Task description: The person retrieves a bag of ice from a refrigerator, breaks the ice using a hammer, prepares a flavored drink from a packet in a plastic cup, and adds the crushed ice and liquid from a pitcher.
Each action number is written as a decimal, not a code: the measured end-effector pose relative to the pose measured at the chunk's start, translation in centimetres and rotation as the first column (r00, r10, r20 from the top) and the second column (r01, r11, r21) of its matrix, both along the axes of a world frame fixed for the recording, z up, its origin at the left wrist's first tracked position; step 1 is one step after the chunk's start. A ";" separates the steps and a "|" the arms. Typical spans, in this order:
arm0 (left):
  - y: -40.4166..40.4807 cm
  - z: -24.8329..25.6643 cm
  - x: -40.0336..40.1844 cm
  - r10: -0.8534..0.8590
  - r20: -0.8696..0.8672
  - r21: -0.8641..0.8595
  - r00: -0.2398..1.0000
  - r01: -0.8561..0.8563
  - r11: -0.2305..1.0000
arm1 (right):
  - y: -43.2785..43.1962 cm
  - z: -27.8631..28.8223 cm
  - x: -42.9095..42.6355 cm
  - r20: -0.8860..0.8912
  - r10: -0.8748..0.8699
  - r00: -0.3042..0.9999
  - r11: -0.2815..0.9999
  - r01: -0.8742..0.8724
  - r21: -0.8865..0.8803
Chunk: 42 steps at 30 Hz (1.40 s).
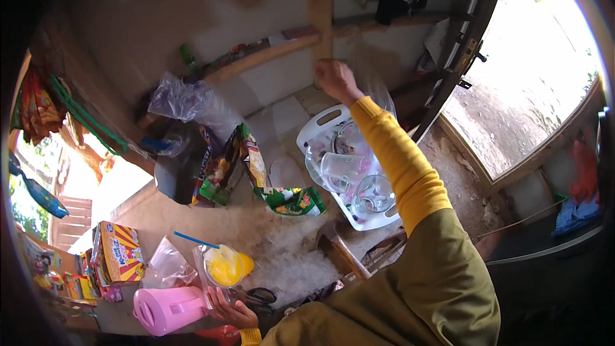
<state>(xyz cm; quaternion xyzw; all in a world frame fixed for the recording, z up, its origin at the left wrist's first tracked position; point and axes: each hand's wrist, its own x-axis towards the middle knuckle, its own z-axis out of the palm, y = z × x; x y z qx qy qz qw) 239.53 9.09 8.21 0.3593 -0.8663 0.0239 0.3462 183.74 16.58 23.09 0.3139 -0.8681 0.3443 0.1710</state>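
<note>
My left hand (230, 308) is low in the view, fingers apart, beside a pink plastic pitcher (170, 308) and close to a clear plastic cup of yellow drink (225, 266). Whether it touches either cannot be told. A blue straw (194, 239) lies across the cup's rim. Black-handled scissors (262, 296) lie just right of this hand. My right hand (335, 77) is raised, blurred, with fingers curled, above the far end of a white tray (359, 223). Something clear and blurred shows beside it; whether the hand holds it cannot be told. Clear cups (342, 169) and glass bowls (374, 194) stand on the tray.
Colourful snack packets (290, 200) and a crumpled clear plastic bag (185, 101) are on the far part of the table. A printed snack box (120, 252) and a clear bag (169, 266) stand at the left. A door (463, 65) is open at the right.
</note>
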 end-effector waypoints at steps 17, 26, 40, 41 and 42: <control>-0.4 -0.5 0.2 0.025 -0.015 0.031 1.000 -0.024 0.999 | -9.3 -10.2 9.9 0.245 0.687 0.684 0.275 -0.557 0.784; -0.2 0.0 0.4 0.018 0.005 0.040 1.000 -0.018 0.999 | -11.3 -15.3 8.3 0.439 0.637 0.633 0.069 -0.615 0.786; -0.3 -0.9 1.7 0.027 -0.026 0.136 0.999 -0.023 0.990 | -7.4 -13.2 12.2 0.219 0.413 0.884 0.407 -0.395 0.824; -0.3 -0.9 1.4 0.019 -0.029 0.134 0.999 -0.015 0.991 | -7.9 -11.9 13.5 0.248 0.322 0.914 0.259 -0.337 0.905; -0.3 -0.8 1.2 0.013 -0.031 0.132 0.999 -0.009 0.991 | -7.6 -12.0 13.2 0.291 0.306 0.906 0.292 -0.381 0.877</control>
